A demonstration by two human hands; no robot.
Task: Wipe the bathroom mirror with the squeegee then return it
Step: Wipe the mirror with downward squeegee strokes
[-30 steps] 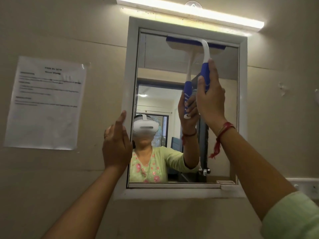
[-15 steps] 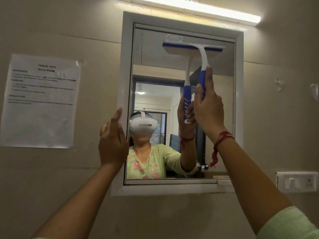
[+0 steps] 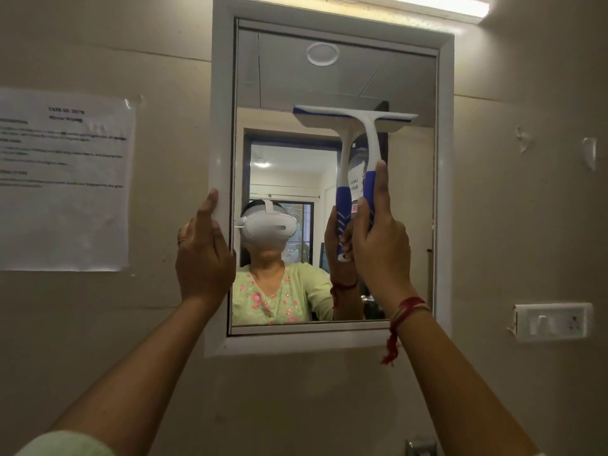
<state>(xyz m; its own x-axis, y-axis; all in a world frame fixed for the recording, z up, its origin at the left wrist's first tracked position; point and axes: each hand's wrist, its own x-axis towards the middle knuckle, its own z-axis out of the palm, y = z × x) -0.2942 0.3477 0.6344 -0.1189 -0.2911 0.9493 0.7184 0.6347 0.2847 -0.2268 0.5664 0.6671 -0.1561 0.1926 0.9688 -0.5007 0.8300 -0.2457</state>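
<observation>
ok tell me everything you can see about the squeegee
The squeegee looks like plastic: a white T-shaped body with a curved neck, a blue grip and a wide blade head edged in blue. It stands upright, head level against the mirror glass, right of centre. The right hand grips its handle, and its reflection shows just behind.

Right hand (image 3: 378, 251) gripping the blue handle of a white squeegee (image 3: 357, 121), blade flat against the upper right of a white-framed mirror (image 3: 411, 192). Left hand (image 3: 204, 255) steadying the frame's left edge. Printed paper sheet (image 3: 64, 179) taped to wall at left.
</observation>
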